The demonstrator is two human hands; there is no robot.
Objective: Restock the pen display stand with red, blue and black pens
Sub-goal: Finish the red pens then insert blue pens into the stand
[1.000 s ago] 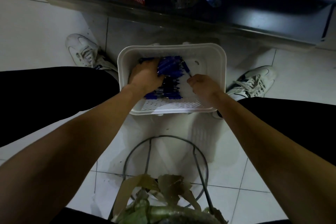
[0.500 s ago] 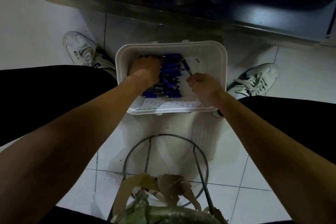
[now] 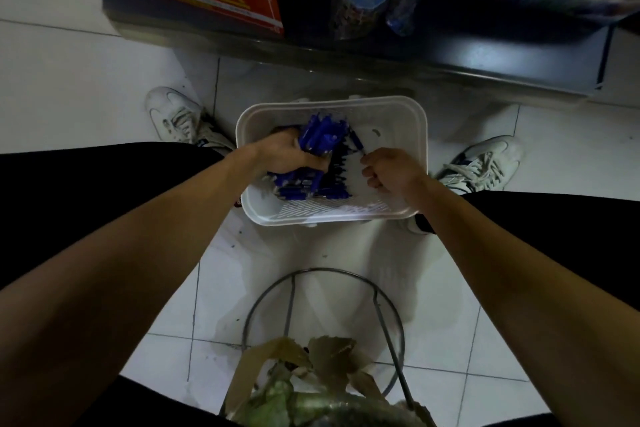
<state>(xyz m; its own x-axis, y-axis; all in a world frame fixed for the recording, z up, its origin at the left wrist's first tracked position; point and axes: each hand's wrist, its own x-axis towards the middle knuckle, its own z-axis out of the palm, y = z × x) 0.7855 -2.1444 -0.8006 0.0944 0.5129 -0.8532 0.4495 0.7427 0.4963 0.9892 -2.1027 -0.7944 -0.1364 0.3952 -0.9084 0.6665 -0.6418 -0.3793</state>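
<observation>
Left grip (image 3: 284, 156) now curls round blue pen bundle (image 3: 320, 137), tilting it off tray (image 3: 398, 114); right grip (image 3: 391, 172) pinches single pen (image 3: 356, 144). Blue batch likely gathered.

Fistful of blue pens (image 3: 320, 137) stood tilted, gripped by left hand (image 3: 287, 156), loose blue pens (image 3: 311, 189) lay heaped toward white tray's (image 3: 398, 121) near-left corner, single blue pen (image 3: 356, 144) pinched by right hand (image 3: 391, 170).

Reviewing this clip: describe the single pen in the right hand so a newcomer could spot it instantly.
Find the white plastic tray on the tiled floor between the two white sneakers. Inside it, right of the blue pen bundle gripped by the left hand, one blue pen stands apart. It alone is pinched by the right hand, separate from the heap.
</observation>
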